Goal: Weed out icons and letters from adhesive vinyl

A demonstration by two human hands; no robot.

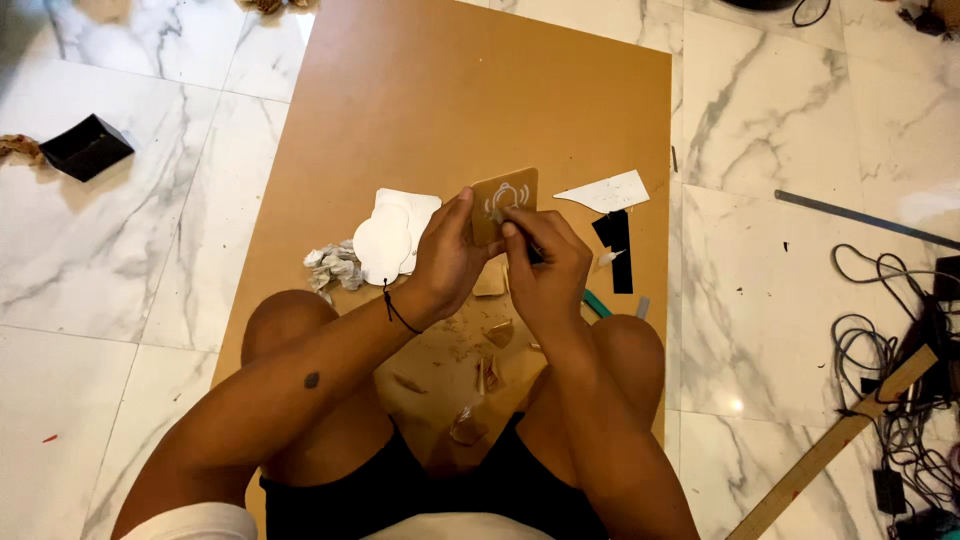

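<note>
At nine o'clock on the marble floor [120, 280] lies a black folded box [85, 146], well apart from the work. The large brown board [440, 90] runs from twelve o'clock down to the person's lap. On it, left of centre, sits a clump of crumpled paper [334, 266] touching a stack of white cut-out shapes [395, 235]. The left hand [447, 258], a black cord at its wrist, is closed around the left edge of a small square brown card [504, 203], thumb up along its side, holding it tilted above the board at the centre. The right hand [545, 270] is curled tight, fingers pinched on a thin dark tool whose tip meets the pale curved lines cut into the card; the tool itself is mostly hidden. The step in hand looks like cutting or picking out that pattern, and the next stroke calls for a steady card and a light, guided tip. Brown offcuts [480, 375] lie between the knees. At three o'clock rest a white paper piece [605, 191], black strips [617, 243], then a wooden ruler [840, 440] and tangled cables [900, 340].
</note>
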